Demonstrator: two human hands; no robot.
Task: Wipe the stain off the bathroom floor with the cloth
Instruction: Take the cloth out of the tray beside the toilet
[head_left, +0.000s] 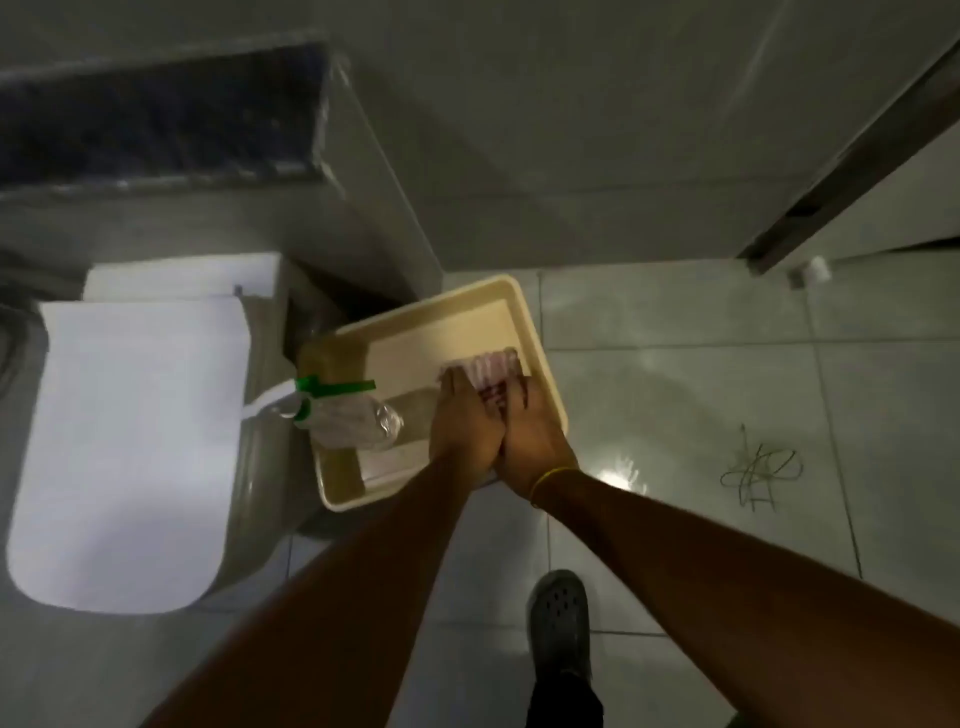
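A pale pink cloth (485, 366) lies in the right part of a cream tray (524, 312) on the floor. My left hand (465, 421) and my right hand (530, 431) are side by side on the cloth, with fingers curled onto its near edge. A dark scribbled stain (761, 473) marks the glossy floor tile to the right of the tray, well apart from both hands. A clear spray bottle with a green and white nozzle (343, 413) lies on its side in the left part of the tray.
A white toilet with its lid closed (135, 441) stands left of the tray. A grey ledge and wall rise behind. A door edge (852, 161) and a small white stopper (813, 270) are at the upper right. My shoe (558, 621) rests on the tiles.
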